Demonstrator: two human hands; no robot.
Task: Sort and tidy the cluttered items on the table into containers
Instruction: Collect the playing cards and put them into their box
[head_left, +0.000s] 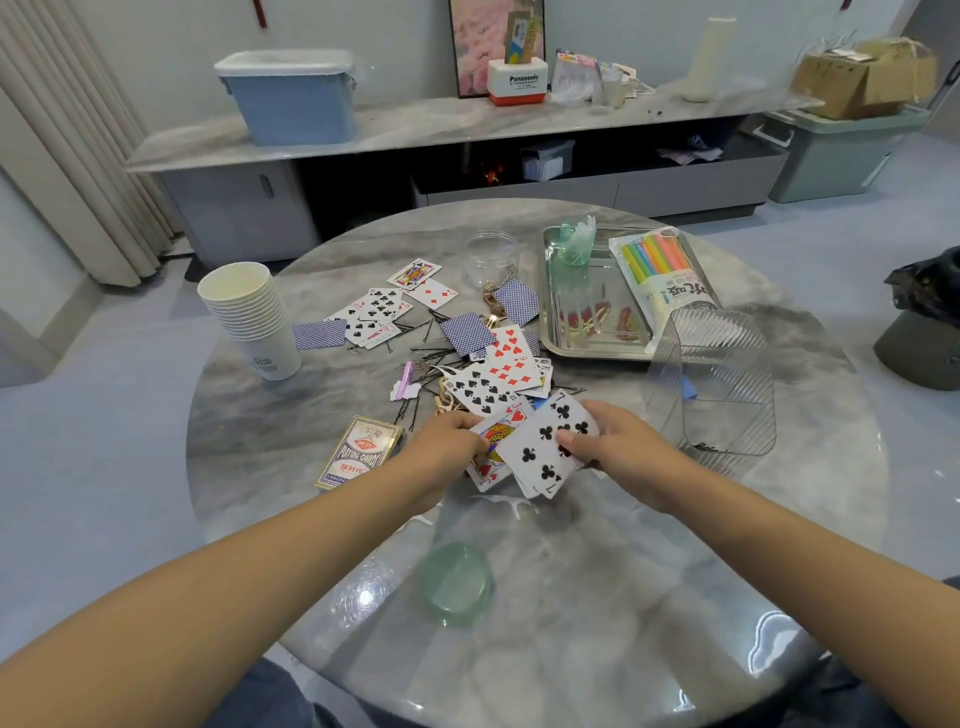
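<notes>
Head view. Both hands work a small stack of cards (540, 447) just above the counter (571, 571), near its middle. The left hand (447, 441) pinches the stack's left edge, where a red face card shows. The right hand (613, 441) has its grip closed on the right edge, thumb lying on the 7 of clubs on top. The cards sit fanned and askew, not squared.

Step in hand, as judged: gather loose cards into 1 deck.

1. Square the stack by tapping its long edge on the counter before adding more.
2. Collect the spread cards (498, 374) beyond the hands next; hairpins (415, 358) lie among them, so lift cards clear instead of sweeping.
3. Turn face-down cards (467, 332) to match.
4. The card box (358, 452) lies just left of the left hand; slide the squared deck in there.

The clear bin (711, 379) and tray (592, 312) stand to the right for the remaining items.
</notes>
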